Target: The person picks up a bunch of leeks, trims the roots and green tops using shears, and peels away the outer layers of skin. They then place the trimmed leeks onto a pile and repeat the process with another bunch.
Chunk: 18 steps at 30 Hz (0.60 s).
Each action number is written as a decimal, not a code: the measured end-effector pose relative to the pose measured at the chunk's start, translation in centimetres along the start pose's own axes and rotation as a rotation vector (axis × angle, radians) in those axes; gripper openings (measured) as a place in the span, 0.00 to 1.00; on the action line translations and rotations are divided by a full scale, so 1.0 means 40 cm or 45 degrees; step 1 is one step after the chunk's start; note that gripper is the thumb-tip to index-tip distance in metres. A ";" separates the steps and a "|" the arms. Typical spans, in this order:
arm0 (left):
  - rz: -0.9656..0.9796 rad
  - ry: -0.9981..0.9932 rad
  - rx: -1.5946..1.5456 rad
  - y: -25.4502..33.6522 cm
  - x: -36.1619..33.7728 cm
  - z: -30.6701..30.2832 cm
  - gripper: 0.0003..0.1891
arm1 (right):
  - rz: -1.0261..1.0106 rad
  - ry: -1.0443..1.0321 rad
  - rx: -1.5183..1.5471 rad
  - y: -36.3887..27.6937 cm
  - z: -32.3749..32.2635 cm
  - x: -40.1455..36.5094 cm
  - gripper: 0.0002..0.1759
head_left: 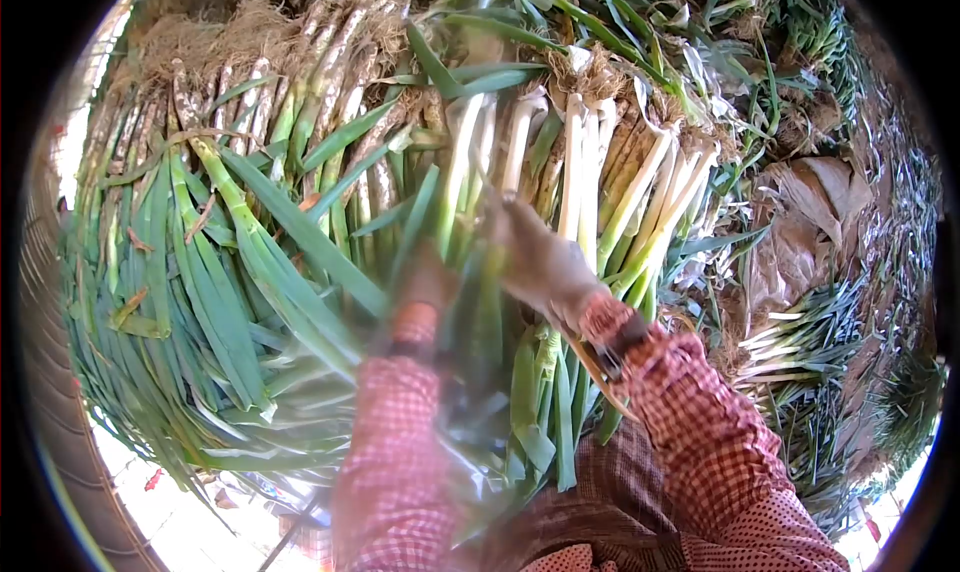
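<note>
My left hand (425, 280), blurred by motion, seems closed round a green onion (461, 157) whose pale stalk rises above it. To its right, my right hand (540, 257) is in a greyish glove, its fingers drawn together near the upper stalks. Whatever they pinch is too smeared to make out. Just above and right of this hand, a cluster of cleaned green onions (590, 162) lies with white stalks showing and roots upward. On my left spreads a heap of unpeeled green onions (270, 102) with brown stalks and hairy roots. Long green leaves hang below both hands.
Clear plastic film (310, 392) lies among the leaves at lower left. At right are a brown plastic sheet (810, 212) and a small bundle of thin onions (790, 342). Leafy scraps cover the right side. A dark ribbed rim (60, 372) curves along the left edge.
</note>
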<state>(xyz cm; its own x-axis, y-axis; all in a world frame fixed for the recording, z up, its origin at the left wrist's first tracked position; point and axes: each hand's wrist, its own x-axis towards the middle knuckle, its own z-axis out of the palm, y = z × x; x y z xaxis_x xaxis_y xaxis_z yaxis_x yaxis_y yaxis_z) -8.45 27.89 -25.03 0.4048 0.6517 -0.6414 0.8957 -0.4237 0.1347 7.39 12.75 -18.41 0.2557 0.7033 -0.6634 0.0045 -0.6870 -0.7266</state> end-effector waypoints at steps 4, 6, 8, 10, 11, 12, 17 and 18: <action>0.078 -0.052 0.048 -0.053 -0.013 0.018 0.32 | -0.012 0.128 0.170 -0.007 -0.023 0.108 0.51; 0.121 -0.065 0.054 -0.068 -0.010 0.033 0.33 | 0.036 0.107 0.211 -0.006 -0.036 0.117 0.50; 0.129 -0.100 0.081 -0.092 -0.004 0.050 0.35 | -0.067 0.132 -0.136 0.008 -0.013 0.091 0.50; 0.149 -0.098 0.005 -0.117 -0.012 0.070 0.35 | -0.162 0.172 -0.216 0.065 0.010 0.122 0.50; 0.159 -0.099 -0.030 -0.125 -0.021 0.077 0.35 | -0.210 0.201 -0.126 0.102 0.019 0.155 0.50; 0.168 -0.133 -0.017 -0.111 -0.035 0.065 0.35 | -0.148 0.251 0.030 0.072 -0.010 0.145 0.49; 0.200 -0.303 -0.241 -0.038 -0.110 -0.007 0.36 | 0.009 0.238 0.074 -0.007 -0.091 0.167 0.46; 0.211 -0.312 -0.287 -0.023 -0.117 -0.016 0.36 | 0.048 0.278 0.096 -0.001 -0.096 0.177 0.46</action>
<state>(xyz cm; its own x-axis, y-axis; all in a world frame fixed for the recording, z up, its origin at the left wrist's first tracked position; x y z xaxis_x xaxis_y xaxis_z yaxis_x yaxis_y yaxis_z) -11.05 25.61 -21.68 0.5159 0.4042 -0.7553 0.8509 -0.3436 0.3973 12.91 17.03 -22.39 0.4575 0.6156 -0.6416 -0.0793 -0.6905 -0.7190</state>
